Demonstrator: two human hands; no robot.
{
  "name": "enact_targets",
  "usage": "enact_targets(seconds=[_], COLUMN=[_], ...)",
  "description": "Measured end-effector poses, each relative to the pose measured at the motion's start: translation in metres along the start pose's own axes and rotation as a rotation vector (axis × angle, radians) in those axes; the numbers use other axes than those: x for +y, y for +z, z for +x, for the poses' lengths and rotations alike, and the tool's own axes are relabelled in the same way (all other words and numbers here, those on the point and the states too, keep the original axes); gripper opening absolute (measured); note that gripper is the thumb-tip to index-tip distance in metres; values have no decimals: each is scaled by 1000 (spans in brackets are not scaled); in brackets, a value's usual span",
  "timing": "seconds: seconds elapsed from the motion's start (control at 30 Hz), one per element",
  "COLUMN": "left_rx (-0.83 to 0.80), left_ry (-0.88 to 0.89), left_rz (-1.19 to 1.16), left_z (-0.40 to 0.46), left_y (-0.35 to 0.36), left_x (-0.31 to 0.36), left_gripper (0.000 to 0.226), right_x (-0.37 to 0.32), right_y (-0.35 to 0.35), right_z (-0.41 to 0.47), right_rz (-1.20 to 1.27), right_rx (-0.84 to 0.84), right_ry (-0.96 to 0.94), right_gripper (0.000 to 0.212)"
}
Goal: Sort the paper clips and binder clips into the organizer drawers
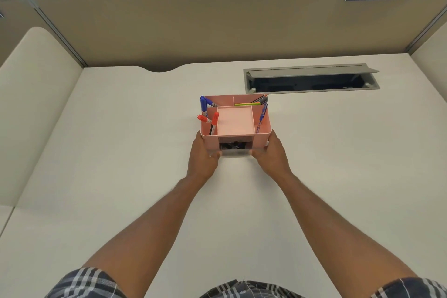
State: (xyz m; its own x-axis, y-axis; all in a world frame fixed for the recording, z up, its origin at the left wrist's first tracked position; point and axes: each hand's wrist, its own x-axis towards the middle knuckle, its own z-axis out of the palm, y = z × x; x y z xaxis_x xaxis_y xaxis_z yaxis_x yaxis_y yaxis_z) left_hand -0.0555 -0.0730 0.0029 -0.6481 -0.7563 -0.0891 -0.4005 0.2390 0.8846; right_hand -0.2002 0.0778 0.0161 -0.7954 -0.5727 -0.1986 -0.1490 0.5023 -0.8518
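Observation:
A pink desk organizer (235, 120) stands on the cream desk (121, 152) a little past the middle. Its clear front drawer (235, 151) is pulled out slightly and holds dark binder clips (233, 145). My left hand (202, 156) wraps the organizer's left front corner, fingertips at the drawer's left end. My right hand (271, 155) holds the right front corner, its fingertips at the drawer's right end. Blue and red markers (205, 113) stand in the left compartments, a blue pen (263, 112) on the right. No loose clips show on the desk.
A grey cable hatch (312, 78) lies open in the desk behind and to the right of the organizer. A tan partition wall (193, 24) closes off the back. A cream side panel (31, 94) rises on the left.

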Motion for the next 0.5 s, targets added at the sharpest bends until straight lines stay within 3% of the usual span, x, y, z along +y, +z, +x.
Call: enact_targets(seconds=[0.1, 0.23, 0.5], left_rx=[57, 130, 149], left_ry=[23, 20, -38], left_rz=[7, 2, 75], left_z=[4, 5, 4], left_y=[2, 8, 12], left_x=[7, 12, 3], left_gripper=[40, 35, 45], right_x=[0, 0, 2], right_y=[6, 11, 10], right_z=[5, 11, 5], right_rz=[-3, -20, -7], right_rx=[80, 144, 163], right_ry=[31, 63, 127], right_gripper=[62, 59, 62])
